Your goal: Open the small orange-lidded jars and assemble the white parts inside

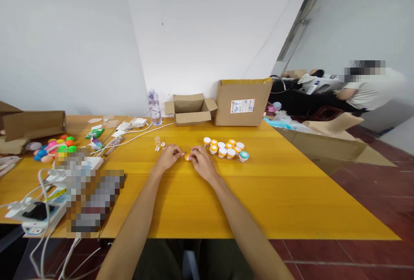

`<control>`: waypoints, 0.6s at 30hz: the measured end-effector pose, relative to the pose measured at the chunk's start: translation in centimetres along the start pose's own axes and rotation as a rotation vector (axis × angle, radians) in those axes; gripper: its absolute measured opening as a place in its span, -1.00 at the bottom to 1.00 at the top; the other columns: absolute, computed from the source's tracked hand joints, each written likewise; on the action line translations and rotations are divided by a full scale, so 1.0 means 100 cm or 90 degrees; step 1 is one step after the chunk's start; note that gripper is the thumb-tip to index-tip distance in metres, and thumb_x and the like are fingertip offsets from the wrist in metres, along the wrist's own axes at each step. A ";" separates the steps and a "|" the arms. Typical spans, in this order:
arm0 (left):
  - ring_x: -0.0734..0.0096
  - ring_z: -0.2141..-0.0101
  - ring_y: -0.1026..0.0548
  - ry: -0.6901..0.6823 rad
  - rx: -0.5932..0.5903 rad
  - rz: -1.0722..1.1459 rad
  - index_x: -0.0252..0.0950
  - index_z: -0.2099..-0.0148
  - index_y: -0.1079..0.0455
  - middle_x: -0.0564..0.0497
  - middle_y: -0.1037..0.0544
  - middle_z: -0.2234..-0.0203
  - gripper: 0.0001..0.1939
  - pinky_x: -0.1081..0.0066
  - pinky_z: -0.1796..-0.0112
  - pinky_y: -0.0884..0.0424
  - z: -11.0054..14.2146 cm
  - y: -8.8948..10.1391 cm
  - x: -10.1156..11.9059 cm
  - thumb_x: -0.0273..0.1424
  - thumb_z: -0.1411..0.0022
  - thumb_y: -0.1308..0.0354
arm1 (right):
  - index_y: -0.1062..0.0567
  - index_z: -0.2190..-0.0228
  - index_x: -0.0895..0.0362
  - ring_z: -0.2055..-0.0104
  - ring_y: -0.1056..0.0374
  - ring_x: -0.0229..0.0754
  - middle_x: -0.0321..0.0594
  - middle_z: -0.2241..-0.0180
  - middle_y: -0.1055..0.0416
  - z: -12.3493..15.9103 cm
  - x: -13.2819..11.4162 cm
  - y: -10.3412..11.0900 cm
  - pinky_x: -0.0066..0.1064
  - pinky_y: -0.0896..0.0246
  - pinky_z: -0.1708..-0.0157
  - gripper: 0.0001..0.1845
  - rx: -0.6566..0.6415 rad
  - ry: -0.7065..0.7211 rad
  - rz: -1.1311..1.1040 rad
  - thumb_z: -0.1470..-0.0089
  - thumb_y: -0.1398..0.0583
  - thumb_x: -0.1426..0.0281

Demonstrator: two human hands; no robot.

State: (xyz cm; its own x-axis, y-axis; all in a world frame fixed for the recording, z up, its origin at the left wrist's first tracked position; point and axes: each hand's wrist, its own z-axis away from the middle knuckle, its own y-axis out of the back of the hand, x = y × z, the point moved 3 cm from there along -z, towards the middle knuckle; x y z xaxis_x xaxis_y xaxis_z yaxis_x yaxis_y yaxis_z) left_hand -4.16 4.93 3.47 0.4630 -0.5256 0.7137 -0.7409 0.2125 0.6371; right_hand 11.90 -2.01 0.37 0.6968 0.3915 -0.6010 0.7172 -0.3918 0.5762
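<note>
Over the middle of the table, my left hand has its thumb and fingers pinched together; whatever it holds, if anything, is too small to make out. A small round orange lid with a pale centre lies between my hands. The bent fingers of my right hand pinch its right edge. Several small clear jars with orange and white lids stand grouped right of my right hand, along with one teal-lidded jar. Beyond my left hand are an open clear cup and small white printed pieces.
Toward the wall stand a water bottle, an open carton and a closed cardboard box. Power strips, cables and colourful balls crowd the left side. A person sits at the far right, behind a large open carton.
</note>
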 end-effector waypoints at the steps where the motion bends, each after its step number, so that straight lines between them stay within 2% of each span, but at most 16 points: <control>1: 0.28 0.34 -0.48 -0.002 0.006 -0.021 -0.21 0.51 -0.46 0.03 -0.52 0.50 -0.83 0.34 0.24 -0.39 0.001 0.001 -0.001 -0.36 -0.12 -0.30 | -0.52 0.41 0.02 0.01 -0.37 -0.07 -0.16 0.13 -0.42 0.000 0.000 0.000 -0.17 -0.32 -0.06 -0.84 -0.001 0.001 0.000 -0.11 -0.22 0.53; 6: 0.21 0.22 -0.50 -0.015 0.024 -0.090 -0.18 0.44 -0.49 -0.02 -0.54 0.41 -0.87 0.29 0.14 -0.40 0.004 0.002 -0.003 -0.44 -0.17 -0.23 | -0.52 0.42 0.03 0.02 -0.38 -0.07 -0.15 0.13 -0.43 0.000 -0.003 -0.002 -0.16 -0.32 -0.07 -0.87 -0.003 -0.007 0.006 -0.10 -0.25 0.51; 11: 0.15 0.11 -0.48 -0.046 0.036 -0.091 -0.18 0.32 -0.54 -0.05 -0.58 0.29 -0.84 0.20 -0.02 -0.37 0.004 0.000 0.005 -0.52 -0.18 -0.17 | -0.51 0.44 0.04 0.01 -0.37 -0.07 -0.15 0.12 -0.43 0.000 -0.003 -0.003 -0.18 -0.33 -0.05 -0.86 -0.003 -0.019 0.007 -0.09 -0.26 0.52; 18: 0.14 0.03 -0.44 -0.069 -0.083 -0.021 -0.15 0.11 -0.58 -0.04 -0.61 0.18 -0.75 0.13 -0.11 -0.30 0.005 -0.014 0.011 -0.47 -0.15 -0.25 | -0.52 0.45 0.03 0.01 -0.36 -0.09 -0.19 0.13 -0.43 -0.001 0.006 -0.006 -0.17 -0.31 -0.06 -0.84 0.000 -0.034 -0.034 -0.07 -0.26 0.54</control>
State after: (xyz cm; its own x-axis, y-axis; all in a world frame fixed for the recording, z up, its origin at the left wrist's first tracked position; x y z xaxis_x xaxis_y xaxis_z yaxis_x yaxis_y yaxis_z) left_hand -2.87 3.63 3.21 0.4260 -0.6178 0.6609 -0.6537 0.2948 0.6970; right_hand 11.90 -1.47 -0.24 0.6557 0.3675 -0.6596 0.7537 -0.3711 0.5425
